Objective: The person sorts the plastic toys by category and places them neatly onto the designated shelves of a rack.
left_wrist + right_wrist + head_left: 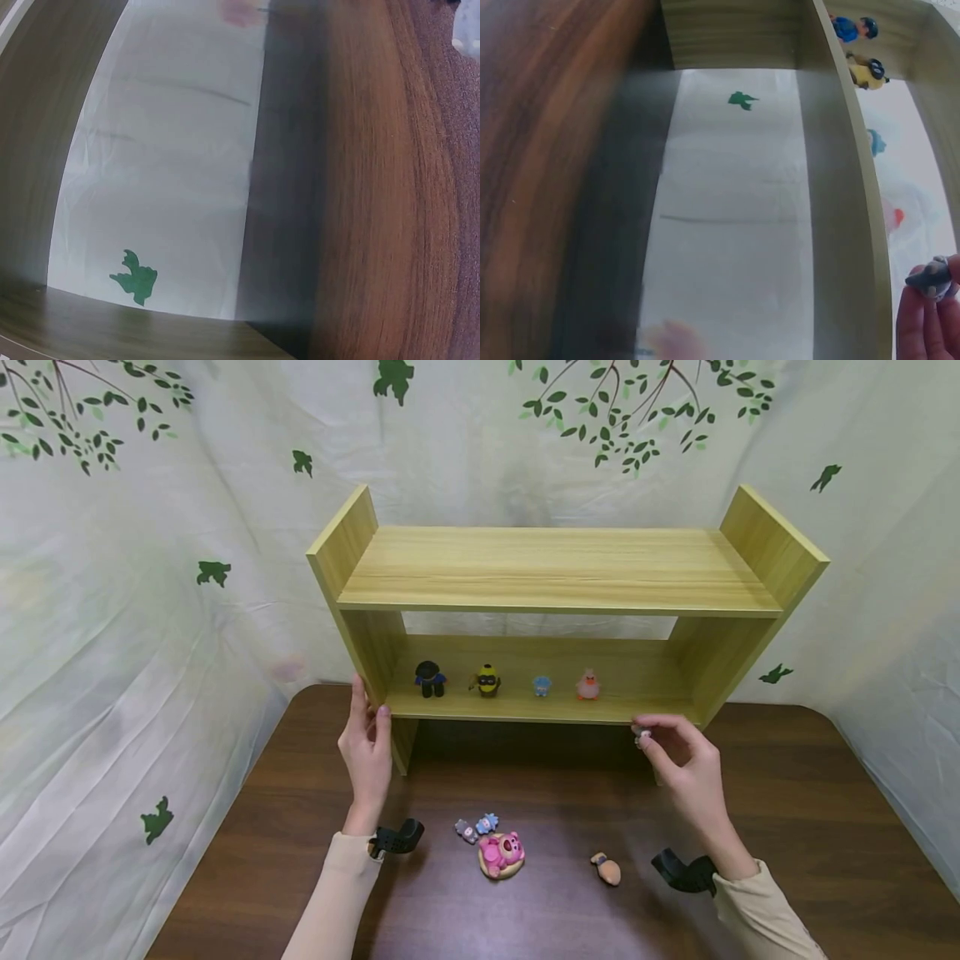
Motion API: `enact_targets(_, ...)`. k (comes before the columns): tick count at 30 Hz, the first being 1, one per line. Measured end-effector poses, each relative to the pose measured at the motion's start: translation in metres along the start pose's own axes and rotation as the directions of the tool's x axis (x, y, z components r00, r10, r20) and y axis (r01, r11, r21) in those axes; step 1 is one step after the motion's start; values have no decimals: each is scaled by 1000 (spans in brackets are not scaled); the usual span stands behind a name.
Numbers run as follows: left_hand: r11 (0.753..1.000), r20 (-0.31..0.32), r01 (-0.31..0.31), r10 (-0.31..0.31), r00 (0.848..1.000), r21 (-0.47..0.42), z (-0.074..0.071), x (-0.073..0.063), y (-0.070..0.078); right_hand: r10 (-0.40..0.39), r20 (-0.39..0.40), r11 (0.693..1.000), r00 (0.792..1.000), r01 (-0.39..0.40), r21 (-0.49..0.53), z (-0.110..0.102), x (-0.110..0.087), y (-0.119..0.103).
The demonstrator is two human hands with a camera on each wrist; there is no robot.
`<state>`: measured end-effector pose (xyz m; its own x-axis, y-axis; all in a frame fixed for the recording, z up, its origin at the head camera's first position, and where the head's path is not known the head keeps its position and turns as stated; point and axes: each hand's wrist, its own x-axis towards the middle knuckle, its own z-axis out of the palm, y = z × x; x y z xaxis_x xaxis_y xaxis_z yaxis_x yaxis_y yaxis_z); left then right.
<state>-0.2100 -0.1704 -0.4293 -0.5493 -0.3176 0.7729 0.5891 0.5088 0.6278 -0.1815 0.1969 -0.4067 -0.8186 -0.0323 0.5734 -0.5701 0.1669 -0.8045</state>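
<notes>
My right hand pinches a small grey figurine between thumb and fingers, near the right front edge of the wooden shelf's middle board. My left hand holds the shelf's left side panel, thumb at the front and fingers along the outside. On that board, from left to right, stand a dark figurine in blue, a yellow-and-black figurine, a small blue figurine and a pink figurine. Neither hand shows clearly in the left wrist view.
On the brown table lie a pink bear figurine, a grey figurine, a blue-and-white figurine and a tan figurine. A leaf-patterned white cloth hangs behind the shelf.
</notes>
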Motion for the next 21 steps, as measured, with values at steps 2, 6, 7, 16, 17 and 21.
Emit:
enact_targets(2, 1000, -1, 1, -1, 1000, -1, 0, 0, 0, -6, -17, 1000, 1000, 6, 21, -1, 3, 6)
enact_targets(6, 1000, -2, 2, -2, 1000, 5, 0, 0, 0, -32, -41, 999, 999, 33, 35, -3, 8, 12)
enact_targets(7, 1000, -1, 2, -2, 1000, 8, 0, 0, 1, -36, -46, 999, 998, 38, 39, -3, 10, 13)
enact_targets(16, 1000, -2, 19, -19, 1000, 21, 1, -1, -3, -35, -69, 999, 997, 37, 36, -3, 17, 15)
enact_targets(17, 999, -5, 23, -23, 1000, 24, 1, -2, -8, -34, -72, 999, 997, 36, 33, -3, 17, 15)
enact_targets(21, 999, -16, 40, -39, 999, 32, 3, -6, -26, -27, -88, 1000, 996, 28, 10, -3, 22, 16)
